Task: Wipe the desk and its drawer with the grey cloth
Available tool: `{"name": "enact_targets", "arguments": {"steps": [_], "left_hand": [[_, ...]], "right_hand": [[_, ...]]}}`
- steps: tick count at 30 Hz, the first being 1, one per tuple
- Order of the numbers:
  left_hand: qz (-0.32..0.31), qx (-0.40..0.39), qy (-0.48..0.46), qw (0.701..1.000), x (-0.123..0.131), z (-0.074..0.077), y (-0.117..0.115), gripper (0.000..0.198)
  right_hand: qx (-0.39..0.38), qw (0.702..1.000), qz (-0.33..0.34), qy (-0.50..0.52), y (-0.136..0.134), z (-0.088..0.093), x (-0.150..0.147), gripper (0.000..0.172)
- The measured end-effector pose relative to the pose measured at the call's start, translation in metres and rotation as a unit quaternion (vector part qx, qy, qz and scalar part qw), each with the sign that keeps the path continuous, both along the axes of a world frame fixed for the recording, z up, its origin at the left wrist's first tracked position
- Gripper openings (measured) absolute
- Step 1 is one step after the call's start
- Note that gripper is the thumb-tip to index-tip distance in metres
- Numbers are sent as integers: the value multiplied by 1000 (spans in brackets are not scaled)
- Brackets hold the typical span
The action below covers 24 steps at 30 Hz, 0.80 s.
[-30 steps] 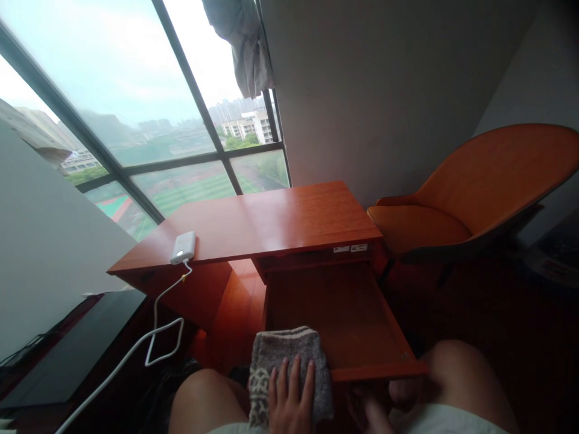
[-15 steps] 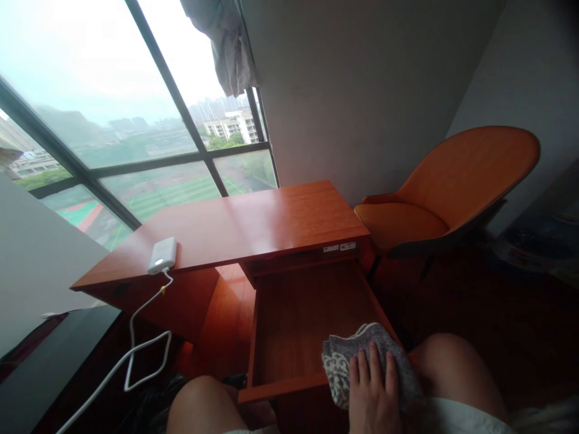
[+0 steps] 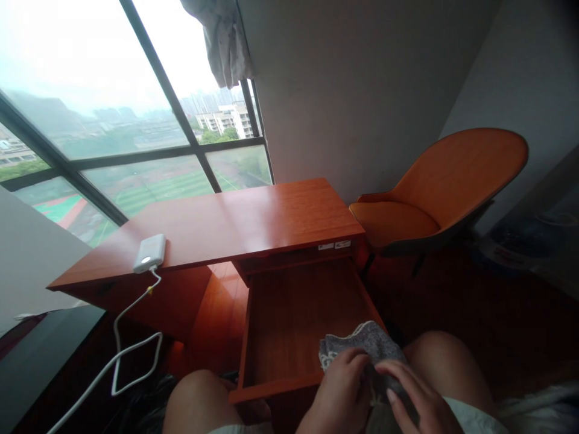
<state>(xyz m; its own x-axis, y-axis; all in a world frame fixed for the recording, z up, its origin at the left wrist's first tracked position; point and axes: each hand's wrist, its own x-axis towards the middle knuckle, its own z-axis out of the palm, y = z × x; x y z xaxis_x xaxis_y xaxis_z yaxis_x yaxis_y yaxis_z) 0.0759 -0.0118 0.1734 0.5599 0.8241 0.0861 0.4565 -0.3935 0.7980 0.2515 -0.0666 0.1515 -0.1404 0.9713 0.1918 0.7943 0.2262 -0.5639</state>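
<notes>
A folded grey patterned cloth lies at the front right corner of the pulled-out drawer. Over its near part, my left hand has its fingers curled on a dark greenish-grey cloth piece. Close by on the right, my right hand has bent fingers around the other side of that same piece. Where the dark piece ends and the grey cloth begins is hard to tell.
On the reddish desk sits a white power bank, its white cable hanging down at left. An orange chair stands at right. My knees flank the drawer.
One hand lay flat on the patterned cloth before; now both hands are at its near side, gripping a dark cloth piece. The view has shifted slightly right.
</notes>
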Motion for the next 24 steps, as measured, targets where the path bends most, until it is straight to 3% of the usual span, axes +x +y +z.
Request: {"name": "enact_targets", "arguments": {"steps": [2,5,8,12,14,17,20,24], "left_hand": [[38,26,34,998,-11,-2,1,32],[108,63,124,984,-38,-11,1,22],[147,77,188,968,-81,-23,-4,22],[182,147,185,955,-152,-44,-12,25],[241,173,177,939,-184,-55,-14,31],[363,130,148,911,-215,-69,-16,37],[420,29,91,903,-226,-78,-19,45],[425,-81,26,901,-224,-84,-20,50]], "right_hand": [[84,992,49,-79,16,-1,-9,51],[148,960,126,-200,26,-14,-22,67],[207,930,127,-275,21,-28,-26,75],[264,909,94,-310,18,-53,-25,64],[270,921,71,-273,22,-68,-26,56],[245,946,42,-210,30,-81,-24,47],[214,949,92,-213,39,-73,-14,58],[107,956,181,-203,48,-43,11,79]]}}
